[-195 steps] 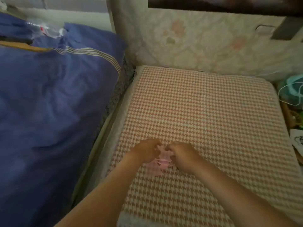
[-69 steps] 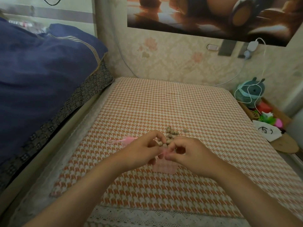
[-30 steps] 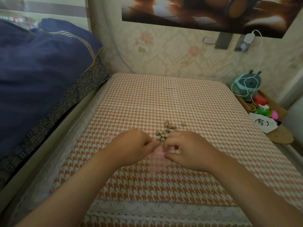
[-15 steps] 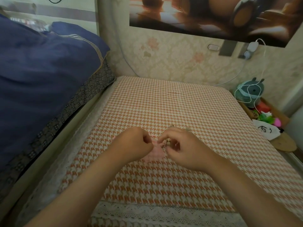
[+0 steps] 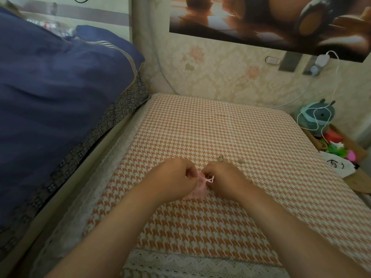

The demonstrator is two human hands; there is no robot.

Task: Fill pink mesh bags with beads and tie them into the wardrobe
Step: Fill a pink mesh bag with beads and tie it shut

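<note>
While beads (image 5: 230,159) lie nearby — left hand (image 5: 174,177), right hand (image 5: 224,180) pinch the bag (image 5: 197,190).

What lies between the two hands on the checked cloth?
In the head view, the pink bag fills the gap. The left hand grips its neck, and its drawstring runs across to the right hand, which pinches it.

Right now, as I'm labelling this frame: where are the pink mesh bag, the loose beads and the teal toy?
pink mesh bag (image 5: 197,192): head view, its gathered lower body.
loose beads (image 5: 240,161): head view, the right part of the blurred cluster.
teal toy (image 5: 319,118): head view, middle of its round body.
</note>
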